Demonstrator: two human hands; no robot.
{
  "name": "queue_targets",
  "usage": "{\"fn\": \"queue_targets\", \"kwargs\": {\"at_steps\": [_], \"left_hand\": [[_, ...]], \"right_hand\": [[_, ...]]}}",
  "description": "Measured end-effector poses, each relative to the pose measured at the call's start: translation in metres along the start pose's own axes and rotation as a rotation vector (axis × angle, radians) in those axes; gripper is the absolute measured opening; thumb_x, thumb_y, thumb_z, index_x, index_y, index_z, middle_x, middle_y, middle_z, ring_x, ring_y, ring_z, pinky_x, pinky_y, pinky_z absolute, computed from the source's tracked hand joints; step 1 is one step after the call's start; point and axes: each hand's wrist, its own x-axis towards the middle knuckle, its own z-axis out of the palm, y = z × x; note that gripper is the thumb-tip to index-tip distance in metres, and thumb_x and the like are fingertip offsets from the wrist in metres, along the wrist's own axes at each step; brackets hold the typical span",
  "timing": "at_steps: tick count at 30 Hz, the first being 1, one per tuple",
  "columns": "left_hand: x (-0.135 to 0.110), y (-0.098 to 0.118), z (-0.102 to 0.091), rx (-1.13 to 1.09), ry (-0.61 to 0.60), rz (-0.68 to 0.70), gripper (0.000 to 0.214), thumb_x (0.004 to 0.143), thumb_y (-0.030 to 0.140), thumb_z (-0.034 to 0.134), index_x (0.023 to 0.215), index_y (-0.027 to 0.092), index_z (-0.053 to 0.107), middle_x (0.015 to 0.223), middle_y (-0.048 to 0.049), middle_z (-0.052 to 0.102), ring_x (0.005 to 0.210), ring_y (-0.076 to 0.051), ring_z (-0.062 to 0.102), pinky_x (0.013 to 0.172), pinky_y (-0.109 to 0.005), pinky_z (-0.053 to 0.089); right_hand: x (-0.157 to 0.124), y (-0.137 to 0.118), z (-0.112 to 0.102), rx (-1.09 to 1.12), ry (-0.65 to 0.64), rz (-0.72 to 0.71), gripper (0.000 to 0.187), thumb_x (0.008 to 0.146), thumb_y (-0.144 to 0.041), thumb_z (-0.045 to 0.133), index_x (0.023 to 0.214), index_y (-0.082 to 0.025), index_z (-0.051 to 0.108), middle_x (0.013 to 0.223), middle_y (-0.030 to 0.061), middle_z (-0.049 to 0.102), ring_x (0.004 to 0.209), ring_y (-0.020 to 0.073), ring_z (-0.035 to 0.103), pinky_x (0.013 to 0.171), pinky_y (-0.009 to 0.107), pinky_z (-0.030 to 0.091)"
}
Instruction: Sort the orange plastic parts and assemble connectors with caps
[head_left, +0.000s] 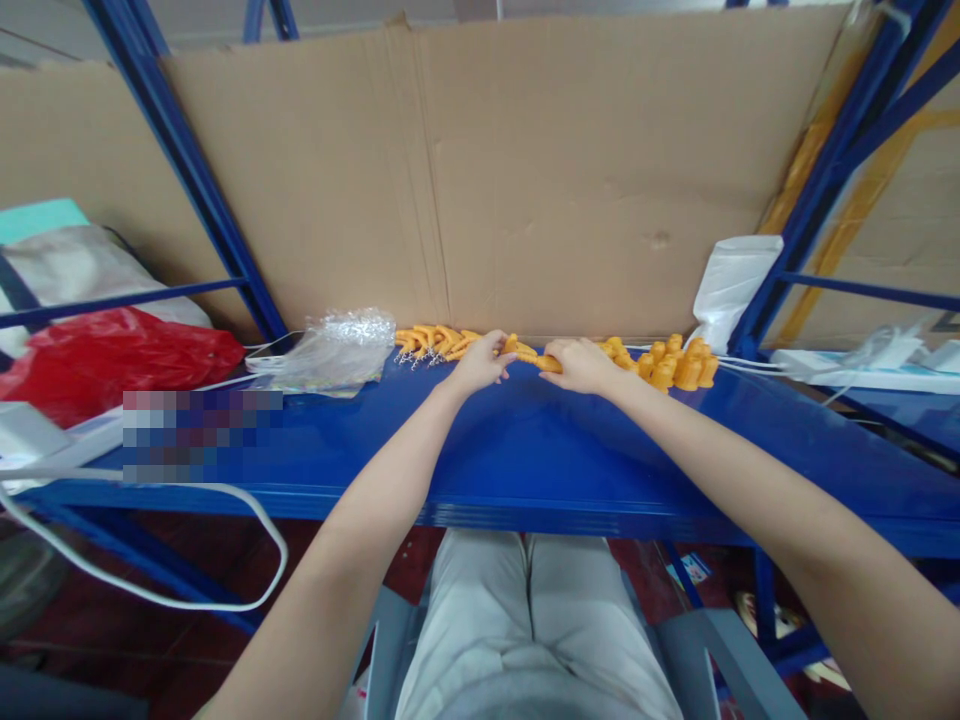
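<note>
Both my hands reach to the back of a blue metal shelf (525, 450). My left hand (480, 362) and my right hand (581, 365) are closed together on one small orange plastic piece (529, 353) held between them. A row of finished orange pieces with small metal chains (435, 342) lies to the left of my left hand. A heap of loose orange pieces (675, 362) lies just right of my right hand.
A clear plastic bag of small silvery parts (337, 345) lies left of the orange row. A red plastic bag (105, 360) sits at far left, a white bag (731, 285) at the right post. Cardboard (525, 170) backs the shelf. White cable (187, 560) hangs off the front edge.
</note>
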Motion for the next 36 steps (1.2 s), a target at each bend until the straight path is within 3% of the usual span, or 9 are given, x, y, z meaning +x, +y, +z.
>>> {"fn": "queue_targets", "kwargs": {"at_steps": [5, 10, 16, 19, 22, 25, 27, 32, 36], "left_hand": [[0.001, -0.003, 0.000, 0.081, 0.073, 0.057, 0.014, 0.085, 0.010, 0.066, 0.089, 0.016, 0.054, 0.095, -0.0033, 0.068, 0.052, -0.004, 0.056, 0.053, -0.019, 0.047], [0.004, -0.008, 0.000, 0.154, 0.096, 0.124, 0.015, 0.083, 0.012, 0.067, 0.090, 0.017, 0.056, 0.100, -0.0061, 0.070, 0.078, -0.013, 0.068, 0.074, -0.026, 0.055], [0.004, -0.010, -0.001, 0.242, 0.148, 0.180, 0.015, 0.086, 0.013, 0.063, 0.098, 0.018, 0.056, 0.104, -0.0072, 0.071, 0.090, -0.016, 0.071, 0.084, -0.031, 0.056], [0.004, -0.012, -0.003, 0.281, 0.196, 0.186, 0.019, 0.088, 0.012, 0.061, 0.106, 0.018, 0.055, 0.107, -0.0082, 0.071, 0.094, -0.017, 0.071, 0.086, -0.032, 0.056], [0.005, -0.015, -0.004, 0.328, 0.192, 0.182, 0.022, 0.089, 0.012, 0.059, 0.110, 0.017, 0.055, 0.109, -0.0092, 0.071, 0.094, -0.018, 0.070, 0.088, -0.034, 0.055], [0.006, -0.018, -0.005, 0.367, 0.158, 0.177, 0.022, 0.089, 0.012, 0.058, 0.110, 0.017, 0.055, 0.109, -0.0091, 0.071, 0.093, -0.017, 0.070, 0.088, -0.034, 0.055], [0.006, -0.020, -0.006, 0.385, 0.139, 0.169, 0.021, 0.090, 0.012, 0.058, 0.110, 0.017, 0.056, 0.109, -0.0095, 0.071, 0.092, -0.017, 0.070, 0.088, -0.034, 0.055], [0.006, -0.023, -0.008, 0.410, 0.109, 0.123, 0.017, 0.091, 0.012, 0.055, 0.107, 0.016, 0.056, 0.107, -0.0090, 0.071, 0.090, -0.018, 0.070, 0.085, -0.033, 0.056], [0.007, -0.025, -0.009, 0.434, 0.102, 0.076, 0.017, 0.090, 0.012, 0.056, 0.107, 0.016, 0.056, 0.108, -0.0099, 0.071, 0.090, -0.018, 0.070, 0.085, -0.033, 0.056]], "right_hand": [[0.003, -0.006, 0.007, 0.015, 0.044, 0.000, 0.029, 0.095, -0.034, 0.054, 0.112, -0.014, 0.064, 0.112, 0.0157, 0.071, 0.108, 0.0278, 0.065, 0.084, 0.034, 0.043], [0.004, -0.007, 0.012, 0.047, 0.068, 0.035, 0.029, 0.095, -0.032, 0.055, 0.114, -0.013, 0.064, 0.113, 0.0170, 0.071, 0.109, 0.0291, 0.065, 0.086, 0.036, 0.044], [0.002, -0.007, 0.025, 0.232, 0.118, 0.114, 0.023, 0.091, -0.029, 0.061, 0.108, -0.015, 0.067, 0.111, 0.0140, 0.073, 0.101, 0.0259, 0.068, 0.082, 0.032, 0.047], [0.001, -0.006, 0.026, 0.390, 0.116, 0.212, 0.013, 0.089, -0.028, 0.065, 0.089, -0.015, 0.069, 0.096, 0.0104, 0.075, 0.089, 0.0225, 0.069, 0.077, 0.029, 0.048], [-0.003, -0.002, 0.021, 0.671, 0.013, 0.382, 0.023, 0.089, -0.027, 0.066, 0.069, -0.015, 0.064, 0.074, 0.0071, 0.072, 0.069, 0.0167, 0.067, 0.064, 0.025, 0.050], [-0.009, 0.002, 0.013, 0.963, -0.106, 0.559, 0.022, 0.087, -0.025, 0.069, 0.070, -0.013, 0.063, 0.063, 0.0046, 0.067, 0.053, 0.0123, 0.062, 0.052, 0.022, 0.050], [-0.012, 0.004, 0.009, 1.039, -0.146, 0.629, 0.017, 0.086, -0.024, 0.070, 0.076, -0.012, 0.065, 0.059, 0.0032, 0.065, 0.048, 0.0110, 0.059, 0.048, 0.020, 0.049], [-0.012, 0.008, 0.013, 0.909, -0.214, 0.661, 0.012, 0.089, -0.022, 0.066, 0.082, -0.012, 0.067, 0.051, -0.0013, 0.058, 0.038, 0.0082, 0.048, 0.040, 0.019, 0.040], [-0.009, 0.007, 0.020, 0.780, -0.193, 0.649, 0.020, 0.091, -0.024, 0.059, 0.079, -0.011, 0.069, 0.048, -0.0003, 0.056, 0.037, 0.0080, 0.042, 0.038, 0.019, 0.035]]}}
